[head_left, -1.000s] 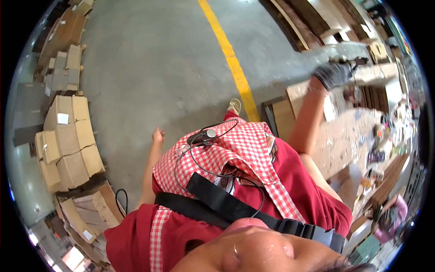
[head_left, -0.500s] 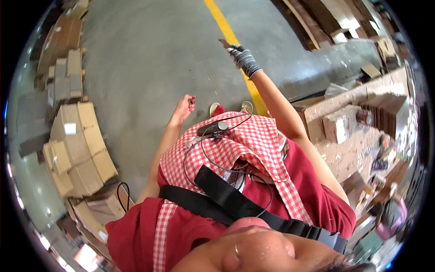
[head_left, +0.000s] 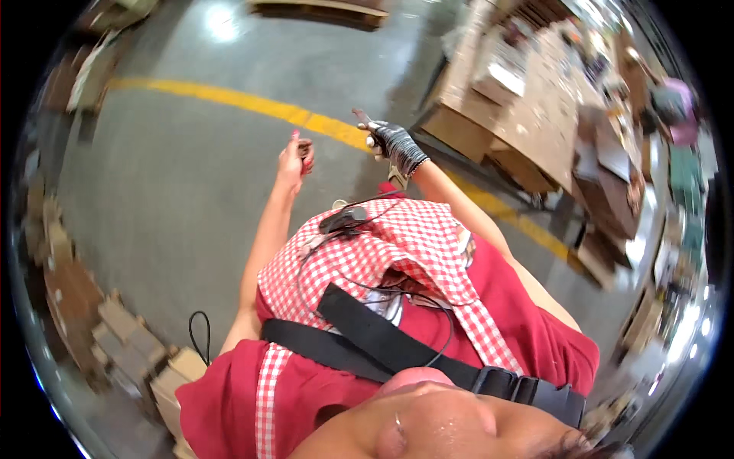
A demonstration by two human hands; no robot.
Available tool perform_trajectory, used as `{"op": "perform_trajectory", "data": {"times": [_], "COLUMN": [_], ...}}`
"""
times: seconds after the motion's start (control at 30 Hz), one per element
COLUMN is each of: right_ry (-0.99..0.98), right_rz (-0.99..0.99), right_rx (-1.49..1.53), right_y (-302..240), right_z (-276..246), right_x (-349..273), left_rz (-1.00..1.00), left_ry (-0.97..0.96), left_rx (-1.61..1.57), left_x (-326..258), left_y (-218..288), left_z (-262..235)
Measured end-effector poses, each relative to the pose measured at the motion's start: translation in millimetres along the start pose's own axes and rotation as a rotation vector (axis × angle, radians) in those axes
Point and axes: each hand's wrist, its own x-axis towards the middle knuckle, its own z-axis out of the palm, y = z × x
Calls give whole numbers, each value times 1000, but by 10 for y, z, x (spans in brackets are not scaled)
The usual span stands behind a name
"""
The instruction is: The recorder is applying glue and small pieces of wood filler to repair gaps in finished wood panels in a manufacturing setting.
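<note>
- Just past 12 o'clock, the brownish tip [head_left: 358, 115] at the gloved right hand [head_left: 391, 144] is too small to tell as finger or held thing.
- Between 10 and 11, curled fingers hide the palm of the left hand [head_left: 294, 159].
- At 12, the checked apron [head_left: 367, 237] partly hides the shoes [head_left: 397, 177].
- Also near 12, the top edge cuts off a pallet [head_left: 329, 9].
- Toward 2, the co-worker [head_left: 677, 107] is blurred.
- At 8, stacked boxes [head_left: 126, 336] are blurred.
</note>
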Motion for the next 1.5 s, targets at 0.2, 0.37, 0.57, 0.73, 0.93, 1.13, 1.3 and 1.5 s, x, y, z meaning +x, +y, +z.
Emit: {"op": "perform_trajectory", "data": {"times": [0.2,0.37,0.57,0.73,0.93,1.13,1.3,1.5], "right_ry": [371,558,597,527,573,508,463,545], "right_rz": [162,-162,-176,-120,-216,-416,-463,-469], "right_rx": [896,613,489,445,339,187,181,149], "right_y": [1490,1201,1417,1516,1630,1089,708,534], "right_z": [-3001,-3957,-4001,-3161,-3424,-3792,-4044,-4284], "right_x": [-81,-129,-518,-633,-1345,-1600,-1567,-1555], "left_rz": [-60,-103,-80,-118,-242,-293,-357,-407], "left_ry": [89,91,73,64,-272,-267,-281,-121], "left_rx": [-88,-36,-27,19,-186,-177,-234,-82], "left_x": [-415,-337,-340,-251,-139,-114,-5,160], "left_y": [-1586,-1674,-1725,-1607,-1601,-1475,-1477,-1377], "left_z": [583,868,1145,785,1761,2752,3168,3739]}}
